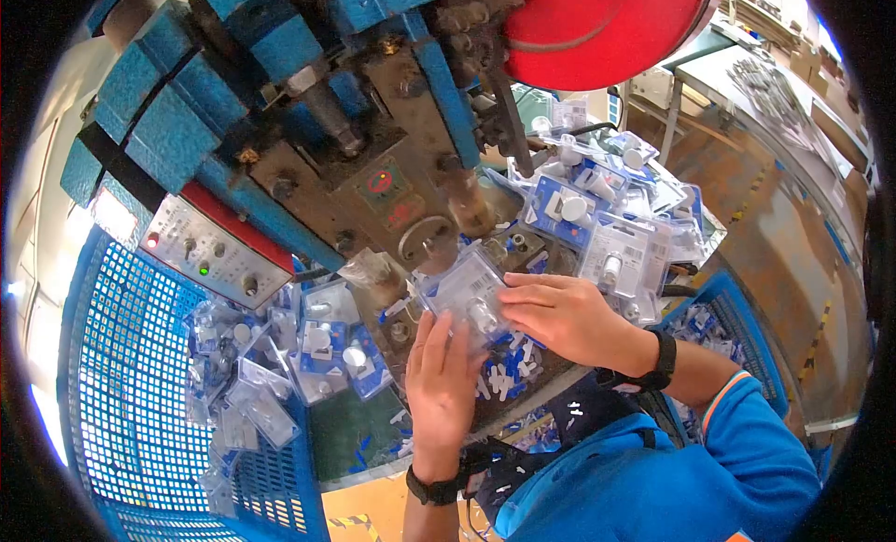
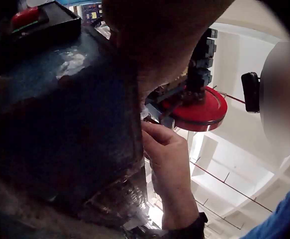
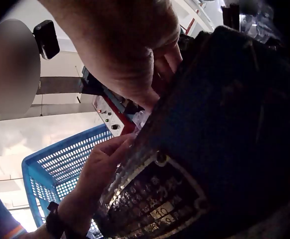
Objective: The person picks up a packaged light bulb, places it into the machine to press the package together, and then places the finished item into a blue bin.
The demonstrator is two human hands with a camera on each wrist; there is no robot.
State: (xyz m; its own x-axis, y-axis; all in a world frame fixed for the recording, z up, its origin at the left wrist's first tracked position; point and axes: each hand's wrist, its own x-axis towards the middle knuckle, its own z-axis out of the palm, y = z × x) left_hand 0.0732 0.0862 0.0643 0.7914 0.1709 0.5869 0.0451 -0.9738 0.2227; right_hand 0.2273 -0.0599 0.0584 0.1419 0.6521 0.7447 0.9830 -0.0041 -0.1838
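Note:
In the head view a clear plastic blister package (image 1: pixel 464 290) with a white item inside lies tilted at the press, below its round metal part. The left hand (image 1: pixel 441 379) holds the package's near left edge, fingers lying over the plastic. At its right edge the right hand (image 1: pixel 565 320) grips it, fingers together. The right wrist view shows the left hand (image 3: pixel 96 172) with thumb and fingertips close together by clear plastic (image 3: pixel 141 119). In the left wrist view the right hand (image 2: pixel 169 162) has bent fingers at the machine's edge, which hides their tips.
A blue and brown press (image 1: pixel 383 183) with a red wheel (image 1: pixel 607 28) stands over the hands. Packages are piled at right (image 1: pixel 569 206) and at left (image 1: pixel 322 341), beside a blue basket (image 1: pixel 121 355). Small blue and white pieces (image 1: pixel 509 365) lie scattered; a control box (image 1: pixel 215 248) is at left.

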